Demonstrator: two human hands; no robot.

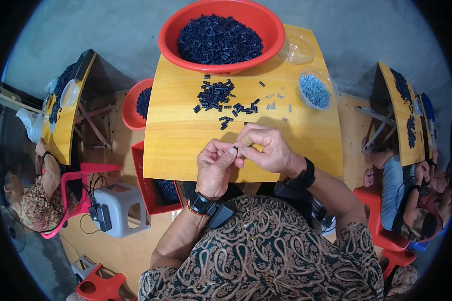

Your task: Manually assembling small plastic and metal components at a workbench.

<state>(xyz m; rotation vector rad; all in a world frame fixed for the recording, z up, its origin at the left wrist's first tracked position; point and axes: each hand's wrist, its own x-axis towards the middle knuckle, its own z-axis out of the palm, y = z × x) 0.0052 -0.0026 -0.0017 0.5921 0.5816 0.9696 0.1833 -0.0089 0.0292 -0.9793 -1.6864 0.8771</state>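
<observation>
My left hand (217,161) is closed at the near edge of the yellow table (176,135), thumb and fingers pinched on a small dark piece (235,148) that is mostly hidden. Meeting it there, my right hand (264,147) pinches at the same spot; whatever it holds is too small to make out. Beyond my hands lies a loose heap of short black cylinder-like pieces (215,95), with a few scattered toward me. Several tiny light-blue parts (271,106) lie on the tabletop to the right of the heap.
A large red basin (168,42) full of black pieces stands at the far edge. At right are a clear tub (331,103) of light-blue parts and another clear container (306,52). Red containers (135,160) sit low at left. People sit at side tables (68,130) left and right.
</observation>
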